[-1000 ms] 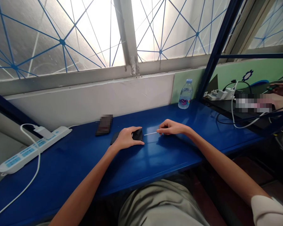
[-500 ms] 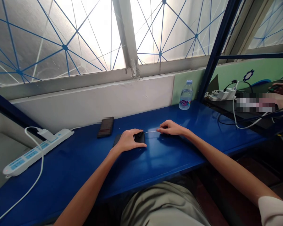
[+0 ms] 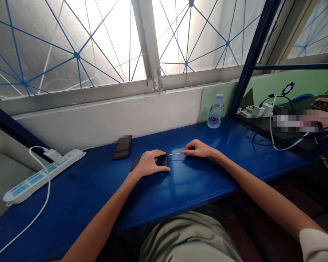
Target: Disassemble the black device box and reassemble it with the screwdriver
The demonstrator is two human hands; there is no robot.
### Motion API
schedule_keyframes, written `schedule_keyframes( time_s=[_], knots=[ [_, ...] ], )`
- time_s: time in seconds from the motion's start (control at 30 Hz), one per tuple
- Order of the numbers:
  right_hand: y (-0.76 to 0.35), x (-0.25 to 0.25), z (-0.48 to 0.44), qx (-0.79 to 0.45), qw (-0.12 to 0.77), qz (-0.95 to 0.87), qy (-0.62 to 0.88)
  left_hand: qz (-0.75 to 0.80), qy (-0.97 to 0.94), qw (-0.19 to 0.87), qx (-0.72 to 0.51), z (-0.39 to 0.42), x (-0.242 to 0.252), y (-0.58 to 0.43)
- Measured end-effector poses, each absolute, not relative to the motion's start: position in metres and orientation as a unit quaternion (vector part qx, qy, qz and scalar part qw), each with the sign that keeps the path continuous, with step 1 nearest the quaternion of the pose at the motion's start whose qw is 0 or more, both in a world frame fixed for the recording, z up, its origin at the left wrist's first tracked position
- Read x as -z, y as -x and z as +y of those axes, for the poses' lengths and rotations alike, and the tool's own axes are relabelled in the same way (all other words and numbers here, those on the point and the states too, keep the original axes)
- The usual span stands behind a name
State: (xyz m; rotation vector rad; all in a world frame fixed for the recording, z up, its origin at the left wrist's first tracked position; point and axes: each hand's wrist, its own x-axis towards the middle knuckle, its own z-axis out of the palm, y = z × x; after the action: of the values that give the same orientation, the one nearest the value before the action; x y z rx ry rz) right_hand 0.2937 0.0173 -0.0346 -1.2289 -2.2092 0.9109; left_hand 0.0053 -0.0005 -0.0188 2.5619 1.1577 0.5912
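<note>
A flat black phone-like device (image 3: pixel 162 160) lies on the blue table, partly covered by my left hand (image 3: pixel 148 163). The thumb and fingers of that hand grip its near and far long edges. To the right, my right hand (image 3: pixel 199 149) is closed in a pinch on a thin whitish stick (image 3: pixel 175 153). The stick points left, and its tip is at or very close to the device's right end; whether it touches I cannot tell. The device's left end shows past my left wrist.
Behind my left hand lies a dark rectangular object (image 3: pixel 122 147), partly blurred out. A white power strip (image 3: pixel 43 178) with a plugged-in charger and cable runs along the left. A water bottle (image 3: pixel 215 111) stands near the wall. At far right, another person's hand (image 3: pixel 326 104) shows near cables.
Both hands keep almost the same place and grip. The stick's tip sits very slightly lower in view; the camera has shifted a little.
</note>
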Motion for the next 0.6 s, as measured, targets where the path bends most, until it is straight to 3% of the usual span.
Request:
schedule_keyframes(
  time_s=[0.6],
  knots=[
    [-0.2923,0.0345,0.0176,-0.342,0.226,-0.794,0.449,0.399,-0.884,0.143,-0.196,-0.0014,0.0145,-0.0057]
  ],
)
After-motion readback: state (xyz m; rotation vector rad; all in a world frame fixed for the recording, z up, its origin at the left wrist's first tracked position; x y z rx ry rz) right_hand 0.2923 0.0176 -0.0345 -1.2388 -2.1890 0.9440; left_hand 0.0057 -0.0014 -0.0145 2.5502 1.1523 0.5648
